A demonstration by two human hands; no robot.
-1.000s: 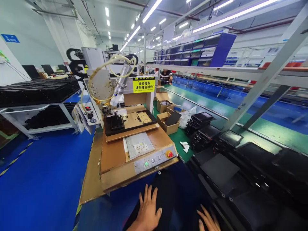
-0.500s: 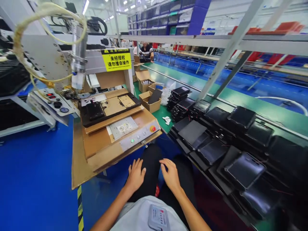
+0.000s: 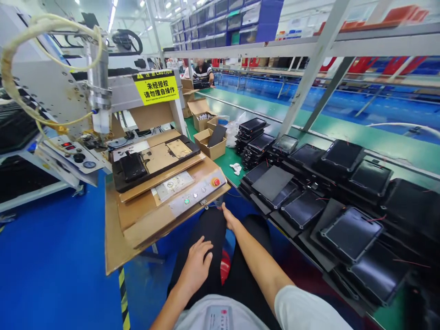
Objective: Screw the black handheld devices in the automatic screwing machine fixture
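I sit before a benchtop machine [image 3: 161,183] covered in brown cardboard. My left hand [image 3: 197,263] lies flat on my left thigh, fingers slightly spread, holding nothing. My right hand [image 3: 228,217] reaches forward to the underside of the machine's front edge, just below the red button [image 3: 216,182]; its fingers are hidden by the wrist and the edge. A black fixture [image 3: 154,160] on the machine holds a black part [image 3: 132,166] on its left side. A dispensing head [image 3: 99,91] with yellow hoses hangs above the fixture.
Many black flat housings [image 3: 343,229] lie stacked on the green bench to my right. Open cardboard boxes [image 3: 211,140] stand behind them. A slanted grey frame post [image 3: 309,78] crosses over the bench. Another person [image 3: 202,71] works far back. Blue floor lies to the left.
My right hand left my knee and stretched forward to the machine's front edge. My left hand slid slightly back along my thigh. The view tilted down a little.
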